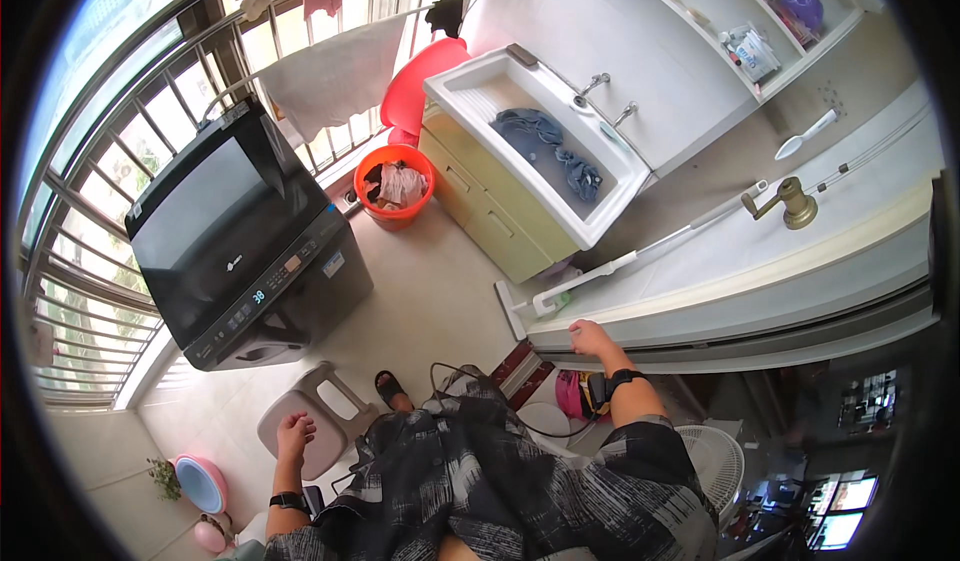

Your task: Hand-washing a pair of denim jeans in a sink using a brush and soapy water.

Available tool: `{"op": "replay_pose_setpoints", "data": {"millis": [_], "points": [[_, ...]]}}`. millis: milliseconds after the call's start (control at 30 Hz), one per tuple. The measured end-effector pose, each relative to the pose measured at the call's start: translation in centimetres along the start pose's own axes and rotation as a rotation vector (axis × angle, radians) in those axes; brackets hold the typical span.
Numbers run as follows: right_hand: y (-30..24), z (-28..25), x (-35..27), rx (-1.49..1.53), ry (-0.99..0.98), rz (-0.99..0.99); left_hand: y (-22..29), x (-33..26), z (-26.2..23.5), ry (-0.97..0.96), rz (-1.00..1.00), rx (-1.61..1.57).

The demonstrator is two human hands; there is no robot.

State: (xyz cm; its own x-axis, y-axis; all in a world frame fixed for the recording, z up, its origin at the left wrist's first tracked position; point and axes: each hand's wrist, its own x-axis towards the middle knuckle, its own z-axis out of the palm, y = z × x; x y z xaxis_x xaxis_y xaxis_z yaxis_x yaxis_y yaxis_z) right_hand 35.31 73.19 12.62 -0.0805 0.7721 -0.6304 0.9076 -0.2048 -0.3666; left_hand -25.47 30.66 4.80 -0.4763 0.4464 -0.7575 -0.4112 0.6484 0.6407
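Observation:
My left hand (pixel 294 435) hangs over the grey-beige plastic stool (pixel 308 443), its fingers loosely bent and slightly apart, with nothing seen in them. My right hand (pixel 589 338) is curled closed beside the door frame, near the white floor squeegee (pixel 590 271), and appears to hold nothing. Ahead stands a white laundry sink (pixel 465 86) on a yellow-green cabinet (pixel 475 196). Wet blue denim clothing (pixel 535 131) lies in its basin. To the left is a black top-loading washing machine (pixel 225 246) with its lid down and a lit display.
An orange bucket (pixel 393 218) of clothes stands between washer and sink, by a red basin (pixel 420 86). Railings (pixel 75 231) run along the left, with a cloth (pixel 335 71) hanging. Pink-rimmed basin (pixel 203 483) is lower left; a white fan (pixel 712 464) is lower right.

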Motion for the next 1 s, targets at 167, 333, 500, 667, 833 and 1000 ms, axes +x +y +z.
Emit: {"op": "replay_pose_setpoints", "data": {"millis": [167,333,500,667,833,1000], "points": [[4.2,-0.2,5.5,-0.174,0.023,-0.089,9.4,3.5,1.7,0.030,0.068,0.098],[3.2,-3.4,12.7,-0.211,0.099,0.087,12.2,4.3,4.6,0.083,0.033,0.121],[-2.5,-9.7,19.1,-0.179,0.217,0.082,12.8,1.7,11.6,0.086,-0.074,0.133],[-4.9,-15.1,25.7,-0.343,0.022,0.011,17.7,1.1,19.5,-0.131,-0.070,0.098],[-4.8,-16.6,28.2,-0.396,-0.105,0.002,27.7,2.4,25.6,-0.123,0.054,0.228],[-5.2,-18.5,29.3,-0.332,-0.315,0.053,35.4,7.9,30.2,-0.190,0.126,0.335]]}}
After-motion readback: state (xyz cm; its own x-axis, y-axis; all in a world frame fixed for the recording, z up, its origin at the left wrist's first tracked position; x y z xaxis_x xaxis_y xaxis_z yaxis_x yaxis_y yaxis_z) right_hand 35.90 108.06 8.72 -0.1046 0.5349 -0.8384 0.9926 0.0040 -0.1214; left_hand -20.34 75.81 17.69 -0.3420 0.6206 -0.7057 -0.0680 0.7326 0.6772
